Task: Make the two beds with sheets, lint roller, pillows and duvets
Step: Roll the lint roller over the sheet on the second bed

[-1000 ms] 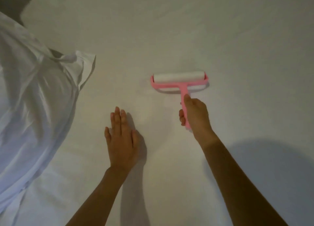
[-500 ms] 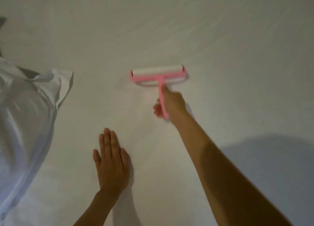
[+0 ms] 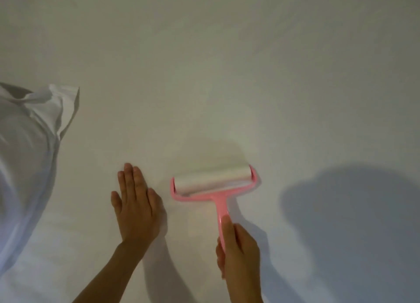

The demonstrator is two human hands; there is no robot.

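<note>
A white sheet (image 3: 227,63) covers the bed and fills the view. On it lies a pink lint roller (image 3: 213,184) with a white roll, its head slightly tilted. My right hand (image 3: 238,248) grips the roller's pink handle from below, index finger stretched along it. My left hand (image 3: 136,207) presses flat on the sheet, fingers straight, just left of the roller head. A white pillow (image 3: 25,161) in a creased case lies at the left edge, partly cut off by the frame.
Smooth white sheet stretches ahead and to the right. My own shadow falls on the sheet at the lower right. No bed edge shows.
My right hand has pulled the lint roller back toward me across the sheet after pushing it away. My left hand stays flat on the sheet.
</note>
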